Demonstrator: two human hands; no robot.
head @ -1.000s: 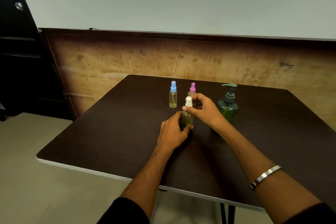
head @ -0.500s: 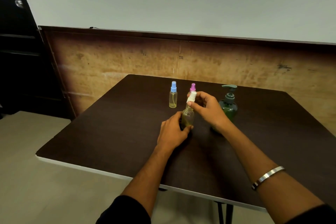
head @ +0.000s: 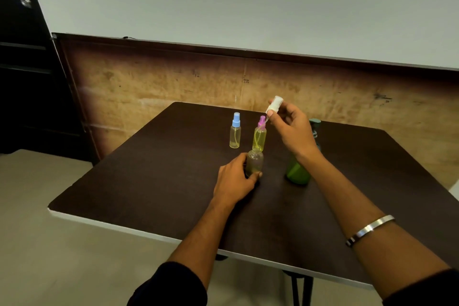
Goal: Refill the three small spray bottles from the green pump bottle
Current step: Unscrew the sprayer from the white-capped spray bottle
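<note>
Now the white spray cap [head: 275,105] is off its bottle

At frame centre the left hand [head: 234,181] grips the uncapped small bottle [head: 254,162] upright on the dark table [head: 149,181]; the right hand [head: 293,129] pinches the cap above, its tube hanging; the blue-capped bottle [head: 235,133] and pink-capped bottle [head: 259,134] stand behind, the green pump bottle [head: 298,172] right of centre, partly hidden by the right forearm

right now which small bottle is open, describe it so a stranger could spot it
On the dark table, three small bottles stand left of the green pump bottle. The open bottle is nearest the person, gripped by the left hand. Unlike the blue-capped bottle and pink-capped bottle, it has no top; the right hand holds its white cap.
</note>
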